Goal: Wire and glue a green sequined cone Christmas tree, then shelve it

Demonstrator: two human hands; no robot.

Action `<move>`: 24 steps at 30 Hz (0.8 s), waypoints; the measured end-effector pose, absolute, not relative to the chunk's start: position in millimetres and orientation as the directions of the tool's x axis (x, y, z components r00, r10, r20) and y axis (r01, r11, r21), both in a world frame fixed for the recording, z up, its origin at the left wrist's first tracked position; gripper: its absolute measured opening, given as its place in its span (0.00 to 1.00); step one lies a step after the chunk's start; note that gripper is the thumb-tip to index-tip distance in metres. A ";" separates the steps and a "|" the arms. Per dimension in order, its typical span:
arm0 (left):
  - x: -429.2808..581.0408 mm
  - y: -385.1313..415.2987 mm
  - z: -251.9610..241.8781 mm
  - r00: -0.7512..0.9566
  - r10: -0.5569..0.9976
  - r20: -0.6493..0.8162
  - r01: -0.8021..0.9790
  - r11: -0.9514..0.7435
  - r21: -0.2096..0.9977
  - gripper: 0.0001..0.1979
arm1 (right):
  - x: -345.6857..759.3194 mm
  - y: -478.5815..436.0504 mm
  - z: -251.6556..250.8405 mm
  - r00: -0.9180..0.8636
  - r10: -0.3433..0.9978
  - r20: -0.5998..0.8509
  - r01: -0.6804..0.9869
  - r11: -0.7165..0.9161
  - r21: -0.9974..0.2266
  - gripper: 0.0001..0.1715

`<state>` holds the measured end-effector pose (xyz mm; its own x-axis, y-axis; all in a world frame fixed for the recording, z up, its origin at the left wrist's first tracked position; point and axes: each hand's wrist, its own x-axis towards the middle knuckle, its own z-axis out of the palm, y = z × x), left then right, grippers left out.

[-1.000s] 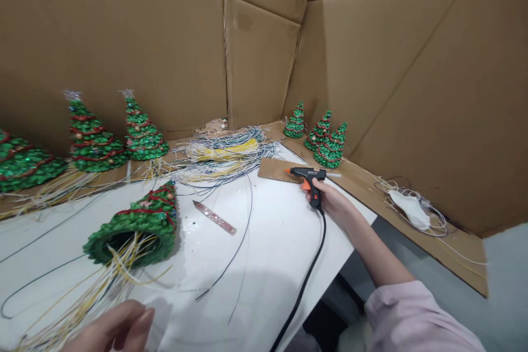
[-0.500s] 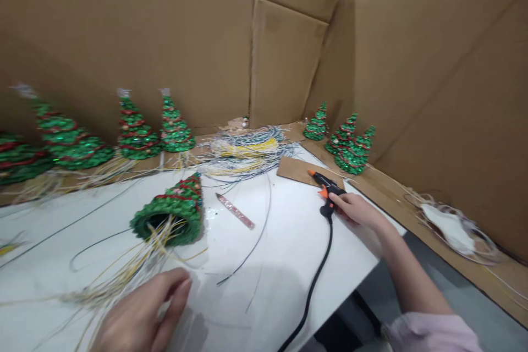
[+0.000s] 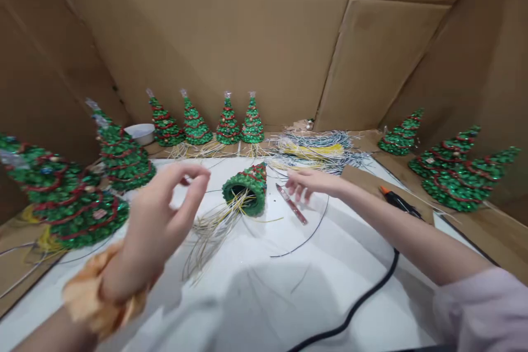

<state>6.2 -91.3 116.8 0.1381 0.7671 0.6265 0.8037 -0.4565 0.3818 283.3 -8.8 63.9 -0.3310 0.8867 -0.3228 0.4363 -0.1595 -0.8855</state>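
My right hand (image 3: 313, 182) holds nothing, its fingers loosely bent and apart above the table. Just below it lies a slim reddish tool with a dark pointed tip (image 3: 292, 204). My left hand (image 3: 167, 206), with an orange scrunchie (image 3: 105, 294) at the wrist, is raised with fingers curled; thumb and index are a little apart and nothing shows between them. Between both hands a small green Christmas tree (image 3: 253, 179) with red trim lies on its side. From its hollow base spills a bundle of thin yellow and white wires (image 3: 218, 225). Neither hand touches it.
A black glue gun with orange tip (image 3: 398, 201) rests on a cardboard piece (image 3: 363, 179), its black cable (image 3: 363, 302) running forward. Several finished trees (image 3: 227, 121) stand along the back and both sides. Wire bundles (image 3: 313, 148) and a white bowl (image 3: 141, 133) lie behind.
My right hand has let go of the glue gun and moved left beside the tree. My left hand has risen. The view has swung left.
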 end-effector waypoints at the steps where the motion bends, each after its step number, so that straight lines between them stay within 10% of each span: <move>1: 7.0 -74.3 116.1 0.170 0.851 0.497 0.803 -0.412 0.430 0.15 | 269.5 2.0 58.0 -0.350 0.864 -0.361 0.402 -0.210 -0.891 0.26; 7: 4.1 -8.6 72.7 0.475 0.867 -0.152 0.650 -0.228 0.725 0.29 | 214.9 33.6 30.3 -0.310 0.827 -0.470 0.362 -0.355 -0.862 0.32; 14: 3.7 -24.0 58.6 0.496 0.855 0.151 0.488 -0.418 0.766 0.23 | 206.9 32.0 41.6 -0.316 0.894 -0.316 0.198 -0.264 -0.944 0.29; 24: 17.9 -51.6 68.0 0.303 0.659 0.688 0.538 -0.714 0.447 0.36 | 201.3 11.4 103.1 -0.129 0.924 0.360 0.001 0.363 -0.932 0.29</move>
